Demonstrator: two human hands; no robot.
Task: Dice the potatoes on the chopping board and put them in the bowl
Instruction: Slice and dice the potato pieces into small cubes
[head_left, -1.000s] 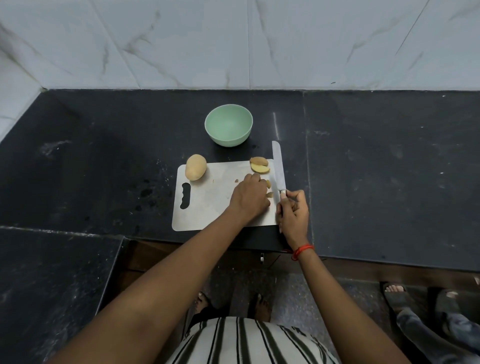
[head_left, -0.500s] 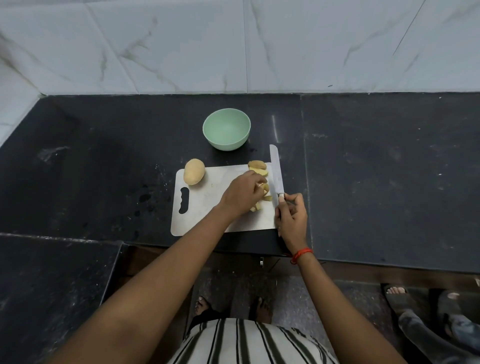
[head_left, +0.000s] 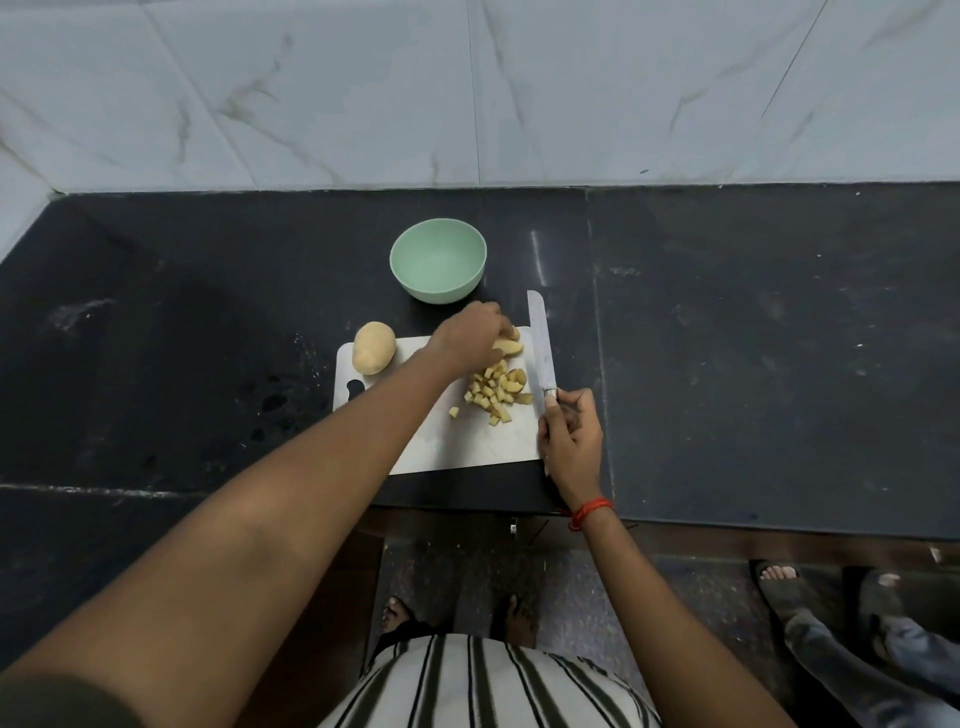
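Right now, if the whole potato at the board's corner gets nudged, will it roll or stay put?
The whole potato is rounded and uncut, so it would probably wobble or roll. It sits at the chopping board's far left corner, so a push could send it onto the counter.

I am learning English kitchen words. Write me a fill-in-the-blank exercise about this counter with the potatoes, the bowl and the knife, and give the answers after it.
1. The pale green round bowl is ___.
2. The right hand holds the long steel knife with its blade pointing ___ from the person.
3. The whole unpeeled potato lies at the far ___ corner of the white rectangular chopping board.
4. The small yellow potato cubes lie on the ___, none in the bowl.

Missing words: empty; away; left; board.
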